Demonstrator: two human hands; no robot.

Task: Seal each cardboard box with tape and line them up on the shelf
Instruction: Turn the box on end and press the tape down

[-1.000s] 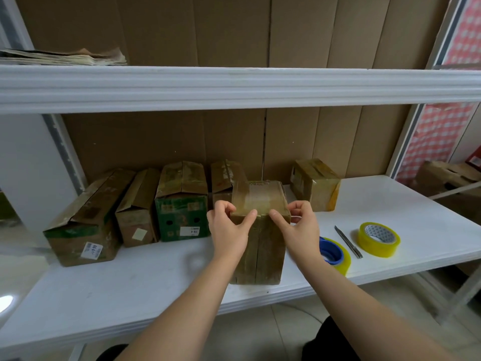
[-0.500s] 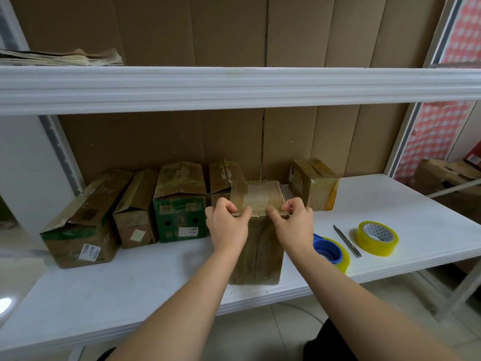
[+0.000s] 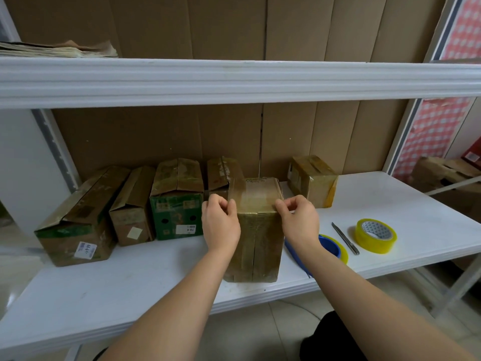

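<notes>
A tall taped cardboard box [image 3: 256,241] stands upright near the front edge of the white shelf [image 3: 130,280]. My left hand [image 3: 220,222] presses its curled fingers against the box's top left edge. My right hand [image 3: 299,220] does the same at the top right edge, thumb and fingers pinched on the tape there. A strip of clear tape runs across the box top. A yellow tape roll [image 3: 375,235] lies to the right. A second roll with a blue core [image 3: 331,247] sits partly hidden behind my right wrist.
Several sealed boxes [image 3: 177,199] stand in a row at the back left, and another box [image 3: 312,179] sits at the back right. A thin metal knife [image 3: 345,238] lies between the tape rolls. An upper shelf [image 3: 234,79] hangs overhead.
Both hands have slid apart from the middle of the box's top front edge to its two corners, smoothing the tape. The box has stayed in place.
</notes>
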